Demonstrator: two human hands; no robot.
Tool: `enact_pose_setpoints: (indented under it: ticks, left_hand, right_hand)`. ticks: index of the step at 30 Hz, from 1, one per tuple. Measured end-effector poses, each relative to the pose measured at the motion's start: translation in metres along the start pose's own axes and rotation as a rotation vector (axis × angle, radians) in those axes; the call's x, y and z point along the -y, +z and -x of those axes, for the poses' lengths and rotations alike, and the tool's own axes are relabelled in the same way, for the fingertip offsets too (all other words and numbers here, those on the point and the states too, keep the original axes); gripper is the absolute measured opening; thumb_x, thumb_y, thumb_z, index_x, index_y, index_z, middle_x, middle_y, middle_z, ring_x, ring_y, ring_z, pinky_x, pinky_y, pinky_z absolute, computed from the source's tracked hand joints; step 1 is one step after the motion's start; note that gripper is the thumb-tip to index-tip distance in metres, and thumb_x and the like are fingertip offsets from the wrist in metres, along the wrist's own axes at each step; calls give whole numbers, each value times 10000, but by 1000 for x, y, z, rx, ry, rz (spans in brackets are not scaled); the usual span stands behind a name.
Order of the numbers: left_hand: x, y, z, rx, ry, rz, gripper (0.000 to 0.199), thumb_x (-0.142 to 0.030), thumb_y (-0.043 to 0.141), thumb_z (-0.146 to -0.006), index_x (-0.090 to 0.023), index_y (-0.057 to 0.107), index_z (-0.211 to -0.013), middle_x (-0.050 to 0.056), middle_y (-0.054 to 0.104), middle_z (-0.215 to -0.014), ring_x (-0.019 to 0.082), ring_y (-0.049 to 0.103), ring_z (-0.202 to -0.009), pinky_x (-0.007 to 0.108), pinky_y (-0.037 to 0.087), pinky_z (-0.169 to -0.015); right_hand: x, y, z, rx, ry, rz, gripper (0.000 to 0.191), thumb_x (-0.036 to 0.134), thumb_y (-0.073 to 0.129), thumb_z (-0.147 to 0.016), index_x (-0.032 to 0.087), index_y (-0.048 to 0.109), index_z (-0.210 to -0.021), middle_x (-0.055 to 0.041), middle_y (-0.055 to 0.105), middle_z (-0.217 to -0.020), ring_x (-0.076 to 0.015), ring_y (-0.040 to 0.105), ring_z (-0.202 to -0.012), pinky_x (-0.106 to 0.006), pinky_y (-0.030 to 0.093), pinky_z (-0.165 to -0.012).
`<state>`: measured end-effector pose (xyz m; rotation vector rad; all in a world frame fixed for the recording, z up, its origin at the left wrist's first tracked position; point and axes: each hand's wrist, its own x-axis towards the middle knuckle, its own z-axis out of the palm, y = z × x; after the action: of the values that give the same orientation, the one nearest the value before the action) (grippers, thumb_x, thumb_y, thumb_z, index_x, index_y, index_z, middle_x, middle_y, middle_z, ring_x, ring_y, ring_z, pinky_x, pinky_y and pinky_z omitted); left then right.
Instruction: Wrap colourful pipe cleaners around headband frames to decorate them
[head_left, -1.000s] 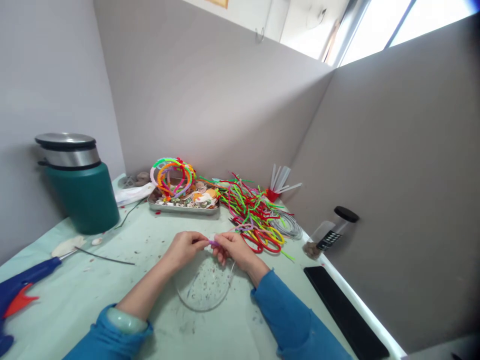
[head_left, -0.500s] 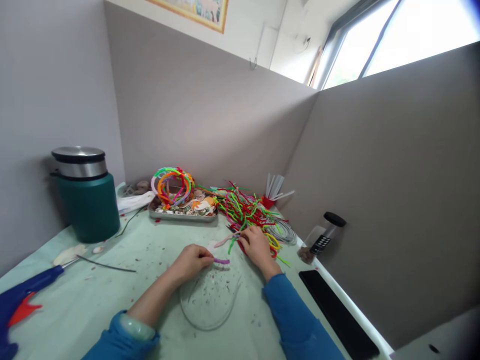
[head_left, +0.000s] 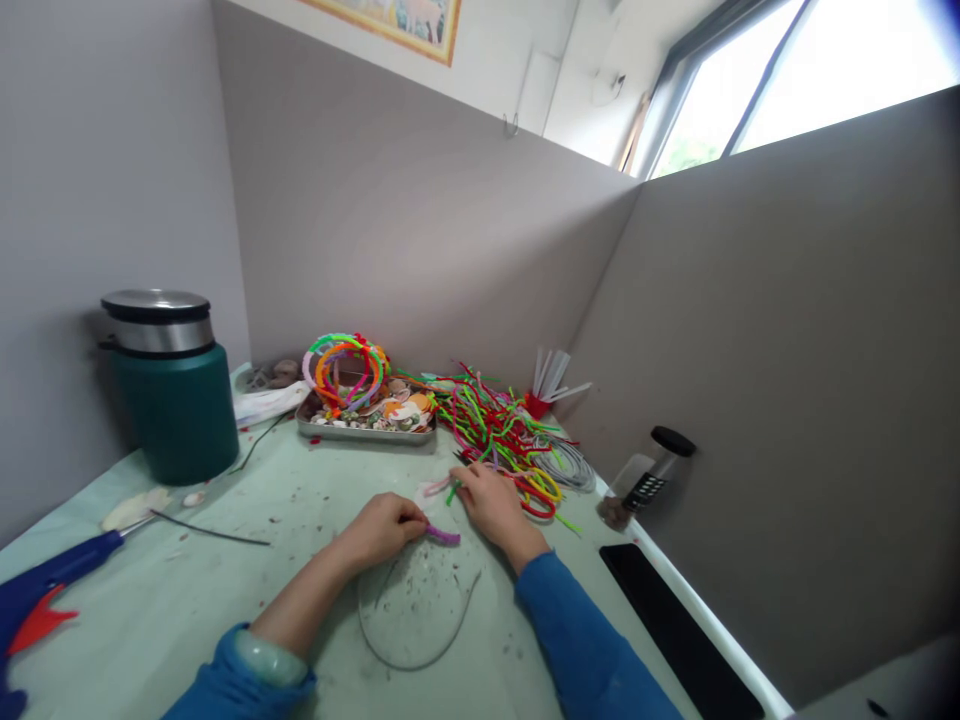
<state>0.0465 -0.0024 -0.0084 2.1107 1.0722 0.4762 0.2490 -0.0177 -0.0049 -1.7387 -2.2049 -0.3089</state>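
My left hand (head_left: 384,532) is closed in a pinch on a short purple pipe cleaner (head_left: 444,536), whose end sticks out to the right. My right hand (head_left: 491,508) lies at the near edge of the pile, its fingers curled downward; what they hold, if anything, is hidden. Just beside those fingertips are the ends of a pink pipe cleaner (head_left: 435,489) and a green pipe cleaner (head_left: 451,493). A dark pointed tool tip (head_left: 460,457) shows just beyond them. Below both hands, a thin grey headband hoop (head_left: 409,668) rests on the table among small scraps.
Behind lie a heap of colourful pipe cleaners (head_left: 487,415) and a metal tray (head_left: 367,434) with fuzzy rings (head_left: 346,372) and shells. A blue glue gun (head_left: 64,570) and green flask (head_left: 176,415) stand left. To the right are a jar (head_left: 652,475) and a black slab (head_left: 675,630).
My right hand has shifted left and slightly toward me, off the pile's edge. My left hand stays nearly in place, and the purple pipe cleaner has tilted slightly downward.
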Motion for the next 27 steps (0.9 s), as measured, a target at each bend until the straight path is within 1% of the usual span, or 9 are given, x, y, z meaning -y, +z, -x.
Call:
enact_pose_setpoints:
  ticks: [2, 5, 9, 12, 15, 17, 20, 24, 27]
  left_hand:
    - [-1, 1, 0, -2, 20, -31, 327, -356, 457, -722, -135, 696, -743, -10, 563, -560, 116, 430, -538, 209, 270, -512]
    - [-4, 2, 1, -13, 73, -89, 301, -332, 452, -740, -157, 696, -740, 16, 640, -641, 135, 509, -590, 209, 303, -542]
    - [-9, 3, 4, -48, 122, -175, 256, -288, 455, -759, -197, 694, -748, 33, 676, -724, 153, 566, -659, 217, 342, -589]
    - [-11, 2, 6, -132, 164, -255, 225, -285, 481, -770, -222, 695, -791, 48, 673, -821, 172, 570, -777, 235, 365, -671]
    - [-13, 0, 6, -231, 195, -290, 236, -363, 512, -774, -219, 687, -838, 68, 659, -849, 196, 547, -854, 262, 370, -738]
    - [-15, -1, 5, -278, 186, -277, 280, -416, 489, -788, -207, 675, -798, 65, 646, -793, 194, 545, -817, 266, 375, -723]
    - [-18, -1, 4, -363, 161, -225, 346, -423, 399, -836, -189, 628, -723, 50, 617, -730, 172, 539, -736, 251, 373, -669]
    - [-19, 1, 3, -371, 124, -70, 391, -409, 315, -864, -183, 555, -655, 12, 579, -631, 141, 511, -612, 231, 354, -587]
    - [-18, -3, 3, -395, 86, 77, 415, -419, 311, -858, -180, 532, -600, -5, 557, -575, 134, 504, -575, 230, 360, -589]
  right_hand:
    - [5, 3, -1, 39, -1, 21, 230, 283, 400, -885, 279, 565, -1046, -47, 592, -896, -167, 557, -794, -258, 324, -625]
    - [11, 6, -5, 25, 0, 32, 246, 291, 380, -892, 270, 526, -1089, -49, 606, -900, -174, 565, -786, -265, 323, -616]
    - [20, 10, -11, 36, -7, 59, 188, 287, 404, -877, 227, 575, -928, -45, 616, -832, -170, 557, -703, -266, 307, -587]
    - [25, 11, -9, -55, -50, 15, 174, 262, 408, -877, 212, 575, -870, -39, 613, -799, -163, 540, -690, -264, 296, -590]
    - [29, 8, -5, -168, -129, -71, 195, 251, 386, -891, 215, 578, -882, -33, 609, -769, -160, 526, -705, -266, 295, -628]
    - [31, 6, -2, -202, -192, -121, 204, 268, 394, -890, 212, 589, -867, -34, 609, -750, -161, 520, -706, -271, 293, -641]
    - [36, 5, 0, -225, -244, -170, 197, 257, 404, -887, 208, 594, -883, -36, 614, -758, -161, 519, -704, -277, 294, -653]
    - [41, 4, 1, -250, -230, -170, 232, 237, 372, -898, 200, 596, -845, -40, 599, -731, -161, 516, -702, -278, 294, -659]
    - [40, 7, 0, -268, -188, -146, 226, 264, 386, -898, 200, 585, -814, -30, 591, -717, -152, 508, -673, -276, 287, -642]
